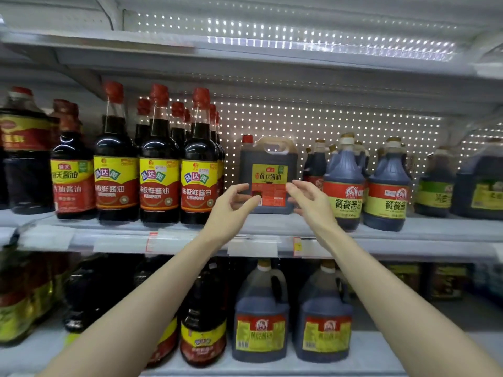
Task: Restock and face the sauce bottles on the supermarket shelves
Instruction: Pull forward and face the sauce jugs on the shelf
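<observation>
Fingers (pixel 241 188) on both hands are bent a little and held apart, like loose claws, and they pinch nothing. The left hand (pixel 231 208) and the right hand (pixel 310 205) are up in front of the jug (pixel 268 156), one at each side of the low part of its label (pixel 269 183). The tips sit right at the label, but I cannot tell if they touch it. The jug is straight ahead of the hands, and both hands look just as near to it. It stands upright on the shelf (pixel 272 227), with its flat front and label turned to the front. It sits a bit farther back than the things beside it, so I think the next move is to hold its two sides and pull it forward into line. The hands would have to go wider for that, as the jug is wider than the gap between them. The jug is boxy plastic, dark with sauce, with a small red cap (pixel 247 138) at the top left and a handle (pixel 275 144) built into the top. It looks smooth and heavy. Tall bottles (pixel 159 170), dark and shiny, stand to its left. Round jugs (pixel 344 186) with red and yellow labels stand to its right. Behind is a white back wall (pixel 326 123) full of small holes.
</observation>
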### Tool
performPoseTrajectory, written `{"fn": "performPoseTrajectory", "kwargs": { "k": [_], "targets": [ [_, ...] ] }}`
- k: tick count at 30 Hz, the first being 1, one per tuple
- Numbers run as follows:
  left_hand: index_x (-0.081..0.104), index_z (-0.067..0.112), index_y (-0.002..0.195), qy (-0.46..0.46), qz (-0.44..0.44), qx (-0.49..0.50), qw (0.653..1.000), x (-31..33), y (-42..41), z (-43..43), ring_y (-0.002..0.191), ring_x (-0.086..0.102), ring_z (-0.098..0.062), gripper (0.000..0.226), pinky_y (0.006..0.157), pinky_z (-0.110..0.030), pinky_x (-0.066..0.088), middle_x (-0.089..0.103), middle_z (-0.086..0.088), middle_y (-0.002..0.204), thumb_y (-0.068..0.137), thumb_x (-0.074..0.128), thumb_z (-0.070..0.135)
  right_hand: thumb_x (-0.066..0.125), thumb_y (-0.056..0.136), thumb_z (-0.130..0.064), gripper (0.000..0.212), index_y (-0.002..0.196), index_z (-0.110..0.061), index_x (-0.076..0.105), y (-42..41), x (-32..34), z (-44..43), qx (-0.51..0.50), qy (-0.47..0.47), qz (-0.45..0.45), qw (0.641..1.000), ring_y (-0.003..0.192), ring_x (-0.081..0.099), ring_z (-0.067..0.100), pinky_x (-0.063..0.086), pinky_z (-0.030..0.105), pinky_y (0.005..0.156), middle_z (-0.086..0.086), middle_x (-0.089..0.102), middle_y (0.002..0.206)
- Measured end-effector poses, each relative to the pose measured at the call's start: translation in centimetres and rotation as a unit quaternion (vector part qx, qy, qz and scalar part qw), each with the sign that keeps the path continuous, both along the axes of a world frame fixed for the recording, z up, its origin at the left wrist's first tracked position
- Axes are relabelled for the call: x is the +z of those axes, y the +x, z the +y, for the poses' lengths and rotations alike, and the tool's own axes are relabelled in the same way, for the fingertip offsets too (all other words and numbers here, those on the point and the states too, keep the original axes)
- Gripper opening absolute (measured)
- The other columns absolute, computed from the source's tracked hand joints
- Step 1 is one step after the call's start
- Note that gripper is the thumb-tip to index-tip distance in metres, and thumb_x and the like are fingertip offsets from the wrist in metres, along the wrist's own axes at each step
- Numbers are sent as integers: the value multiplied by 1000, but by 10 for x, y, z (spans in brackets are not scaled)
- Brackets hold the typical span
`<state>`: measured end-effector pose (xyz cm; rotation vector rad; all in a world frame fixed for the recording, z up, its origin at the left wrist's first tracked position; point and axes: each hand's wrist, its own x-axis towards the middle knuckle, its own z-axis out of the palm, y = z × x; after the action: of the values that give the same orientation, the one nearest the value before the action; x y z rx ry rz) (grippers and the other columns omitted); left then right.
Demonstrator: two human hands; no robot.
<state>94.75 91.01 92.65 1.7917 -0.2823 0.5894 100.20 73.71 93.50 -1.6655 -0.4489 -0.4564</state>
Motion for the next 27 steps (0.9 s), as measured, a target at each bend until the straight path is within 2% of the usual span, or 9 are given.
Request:
{"fn": "performPoseTrajectory", "kwargs": {
  "k": [4, 9, 13, 15, 18, 22, 25, 26, 27],
  "targets": [
    [54, 23, 126, -13, 7, -7, 1000, -31, -30, 11, 104, 61, -13, 38, 92, -34, 51, 63, 4, 108, 90, 62, 31, 59, 92, -38, 13, 104, -33, 59, -36, -25, 4, 38, 37, 25, 998, 102, 65, 10, 51, 29, 84, -4, 67, 112],
    [55, 20, 129, -13, 35, -3, 999, -70, -57, 23, 97, 61, -6, 42, 91, -29, 50, 64, 6, 103, 89, 63, 30, 60, 92, -28, 13, 106, -27, 61, -66, -68, 16, 71, 36, 51, 995, 97, 66, 12, 51, 27, 84, 1, 70, 107],
    [55, 23, 125, -22, 70, 12, 997, -118, -74, 29, 88, 62, 5, 35, 85, -22, 49, 65, 10, 98, 91, 62, 25, 60, 93, -24, 13, 105, -29, 62, -79, -119, 23, 103, 20, 82, 991, 100, 66, 10, 51, 20, 79, -3, 70, 106],
    [56, 21, 123, -39, 102, 31, 994, -152, -82, 29, 87, 62, 4, 34, 84, -23, 49, 66, 8, 97, 90, 62, 23, 60, 93, -23, 14, 105, -29, 61, -84, -154, 23, 115, 5, 108, 988, 103, 65, 10, 52, 21, 83, -1, 69, 109],
    [57, 18, 121, -65, 158, 48, 984, -213, -97, 26, 93, 62, -6, 32, 85, -26, 51, 66, 3, 100, 90, 63, 22, 60, 92, -25, 12, 103, -32, 61, -91, -219, 21, 128, -12, 163, 978, 103, 64, 9, 50, 21, 85, -1, 67, 114],
    [57, 19, 118, -76, 242, 64, 965, -293, -112, 22, 90, 63, -5, 29, 83, -25, 51, 66, 3, 97, 91, 62, 25, 61, 92, -26, 17, 108, -24, 61, -98, -304, 19, 133, -27, 236, 962, 91, 64, 4, 47, 13, 72, -5, 68, 102],
    [58, 18, 117, -73, 288, 78, 951, -325, -126, 21, 98, 65, -17, 27, 87, -32, 50, 67, -3, 101, 91, 63, 25, 61, 92, -19, 14, 106, -18, 60, -107, -336, 13, 109, -50, 263, 957, 82, 62, 0, 45, 7, 65, -5, 66, 93],
    [59, 17, 116, -79, 349, 71, 931, -395, -144, 15, 98, 64, -20, 27, 87, -33, 49, 67, -6, 101, 90, 63, 25, 61, 92, -19, 13, 105, -19, 59, -123, -411, 12, 130, -73, 322, 935, 82, 63, 1, 44, 7, 65, -7, 66, 91],
    [59, 17, 115, -98, 368, 80, 921, -426, -153, 11, 97, 64, -21, 27, 86, -32, 49, 66, -7, 99, 90, 64, 25, 62, 92, -19, 13, 104, -21, 59, -132, -445, 11, 131, -74, 349, 925, 82, 63, 2, 44, 7, 66, -8, 66, 90]
  ]
}}
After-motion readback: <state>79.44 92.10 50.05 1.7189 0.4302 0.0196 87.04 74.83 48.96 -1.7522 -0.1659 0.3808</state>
